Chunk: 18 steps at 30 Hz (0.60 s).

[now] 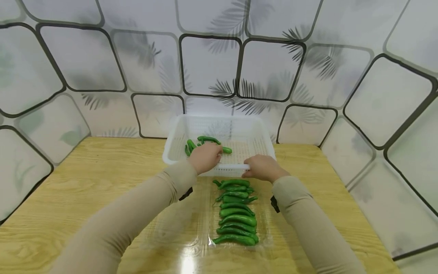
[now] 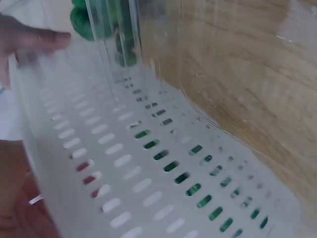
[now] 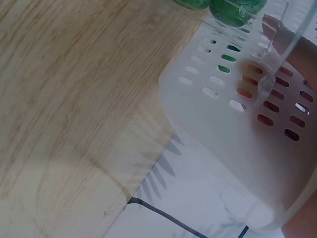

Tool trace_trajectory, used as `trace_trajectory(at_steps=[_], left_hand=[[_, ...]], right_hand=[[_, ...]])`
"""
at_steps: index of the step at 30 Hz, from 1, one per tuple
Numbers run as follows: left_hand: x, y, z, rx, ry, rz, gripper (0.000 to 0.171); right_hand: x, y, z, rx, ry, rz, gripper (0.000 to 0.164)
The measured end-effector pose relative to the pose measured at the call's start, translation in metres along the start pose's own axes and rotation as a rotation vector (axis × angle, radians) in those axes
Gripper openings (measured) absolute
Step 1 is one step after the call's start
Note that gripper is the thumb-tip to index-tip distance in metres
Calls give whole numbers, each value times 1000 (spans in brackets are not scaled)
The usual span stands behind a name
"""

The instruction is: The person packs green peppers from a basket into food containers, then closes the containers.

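A white perforated plastic basket (image 1: 260, 139) stands against the wall with a few green peppers (image 1: 209, 139) inside. My left hand (image 1: 206, 156) reaches over its front edge, fingers bent downward. One green pepper (image 1: 227, 150) shows right beside those fingers; whether they pinch it is hidden. With thumb outside and fingers over the rim, my right hand (image 1: 262, 168) grips the basket's front edge. In front of the basket, a clear plastic tray (image 1: 267, 238) carries a column of green peppers (image 1: 238, 219). Through the slots of the basket wall (image 2: 124, 173), green and a reddish patch show.
The clear lid half (image 1: 178, 224) of the tray lies to the left of the peppers. All of it is on a wooden table (image 1: 102, 179). Patterned wall covering (image 1: 210, 64) rises behind and at both sides of the table.
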State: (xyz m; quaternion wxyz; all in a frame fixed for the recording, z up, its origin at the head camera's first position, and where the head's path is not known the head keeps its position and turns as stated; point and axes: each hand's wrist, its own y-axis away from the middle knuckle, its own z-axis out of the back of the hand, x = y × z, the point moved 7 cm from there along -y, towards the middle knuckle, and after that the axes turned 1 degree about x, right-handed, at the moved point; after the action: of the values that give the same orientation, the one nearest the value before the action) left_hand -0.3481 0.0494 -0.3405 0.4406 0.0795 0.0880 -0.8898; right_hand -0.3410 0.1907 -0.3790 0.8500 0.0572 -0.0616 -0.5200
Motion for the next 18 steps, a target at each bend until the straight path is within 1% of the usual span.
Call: trace_trajectory(at_steps=[1, 3, 6, 11, 15, 18], left_hand=[[5, -4, -5, 60, 44, 39, 26], [12, -10, -14, 147, 121, 85, 29], [18, -20, -24, 228, 189, 113, 33], [24, -32, -35, 359, 212, 130, 36], [29, -34, -43, 451, 224, 129, 39], [31, -33, -47, 500, 227, 139, 43]], right_hand=[[0, 0, -1, 5, -1, -2, 24], [-1, 0, -2, 11, -4, -15, 24], [-2, 0, -2, 15, 4, -27, 24], [0, 1, 0, 7, 18, -19, 24], [1, 0, 0, 4, 19, -7, 24], [1, 0, -1, 6, 20, -5, 24]])
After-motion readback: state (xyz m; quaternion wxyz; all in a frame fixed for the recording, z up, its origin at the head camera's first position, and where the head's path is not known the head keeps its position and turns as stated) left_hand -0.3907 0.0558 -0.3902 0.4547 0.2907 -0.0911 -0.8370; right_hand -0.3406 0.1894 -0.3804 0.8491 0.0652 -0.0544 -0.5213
